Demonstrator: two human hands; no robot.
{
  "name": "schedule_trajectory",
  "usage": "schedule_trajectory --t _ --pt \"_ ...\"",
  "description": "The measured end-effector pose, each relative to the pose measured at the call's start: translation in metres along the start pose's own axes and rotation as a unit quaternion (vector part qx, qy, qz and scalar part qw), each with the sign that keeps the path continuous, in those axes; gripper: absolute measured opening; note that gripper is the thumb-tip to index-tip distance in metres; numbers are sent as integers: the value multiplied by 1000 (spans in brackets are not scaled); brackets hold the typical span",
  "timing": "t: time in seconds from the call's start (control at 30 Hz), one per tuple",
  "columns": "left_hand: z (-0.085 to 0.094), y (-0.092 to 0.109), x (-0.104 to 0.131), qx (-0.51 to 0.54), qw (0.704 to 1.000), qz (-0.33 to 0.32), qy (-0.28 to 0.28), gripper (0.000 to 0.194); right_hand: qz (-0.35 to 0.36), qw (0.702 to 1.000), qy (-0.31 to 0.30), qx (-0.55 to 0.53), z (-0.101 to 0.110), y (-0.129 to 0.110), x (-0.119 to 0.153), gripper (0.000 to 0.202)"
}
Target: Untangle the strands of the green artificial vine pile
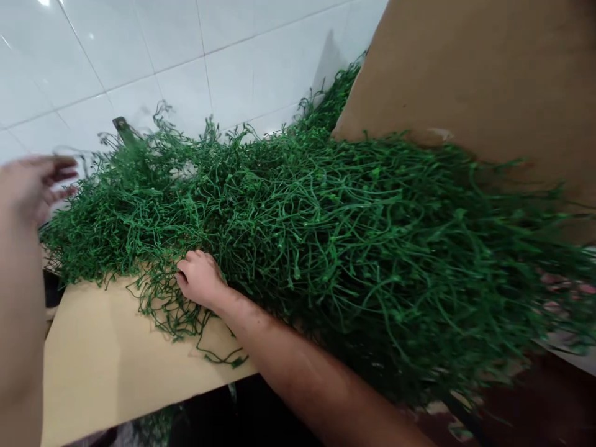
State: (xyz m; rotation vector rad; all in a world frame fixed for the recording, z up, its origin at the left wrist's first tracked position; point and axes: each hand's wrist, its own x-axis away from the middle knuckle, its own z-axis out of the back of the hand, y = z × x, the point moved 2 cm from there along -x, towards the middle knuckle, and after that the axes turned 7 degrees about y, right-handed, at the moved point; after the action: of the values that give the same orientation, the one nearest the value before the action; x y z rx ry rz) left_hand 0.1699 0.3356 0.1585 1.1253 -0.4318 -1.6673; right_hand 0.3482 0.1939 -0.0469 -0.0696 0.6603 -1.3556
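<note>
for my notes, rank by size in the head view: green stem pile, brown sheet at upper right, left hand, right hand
1. Green stem pile
2. Brown sheet
3. Left hand and right hand: unsure, the left is blurred

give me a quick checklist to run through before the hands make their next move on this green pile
1. Right hand at the green strands: ok, it is at the pile's near side.
2. Right-hand grip secure: cannot tell, the fingers are curled and the palm is hidden.
3. Left hand touching the strands: cannot tell, it is blurred by the pile's left end.
4. Strands untangled: not ok, they criss-cross throughout.
5. Loose strands below the right hand supported: ok, they lie on the tan board, some near its front edge.
</note>
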Motion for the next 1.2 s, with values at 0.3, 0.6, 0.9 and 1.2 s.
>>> schedule_trajectory --t 0.3,0.6,0.9,1.2 --pt "-70 -77 139 172 962 164 -135 55 -48 998 4 -34 2 2 1 31" --pt "-88 -86 158 173 967 127 -139 45 -30 997 60 -45 30 -32 -20 34" --pt "-57 -93 142 299 948 110 11 32 -23 982 -136 126 -19 -40 -81 63" --pt "-62 -97 144 307 948 80 13 34 -93 963 -198 156 -49 3 -167 67"
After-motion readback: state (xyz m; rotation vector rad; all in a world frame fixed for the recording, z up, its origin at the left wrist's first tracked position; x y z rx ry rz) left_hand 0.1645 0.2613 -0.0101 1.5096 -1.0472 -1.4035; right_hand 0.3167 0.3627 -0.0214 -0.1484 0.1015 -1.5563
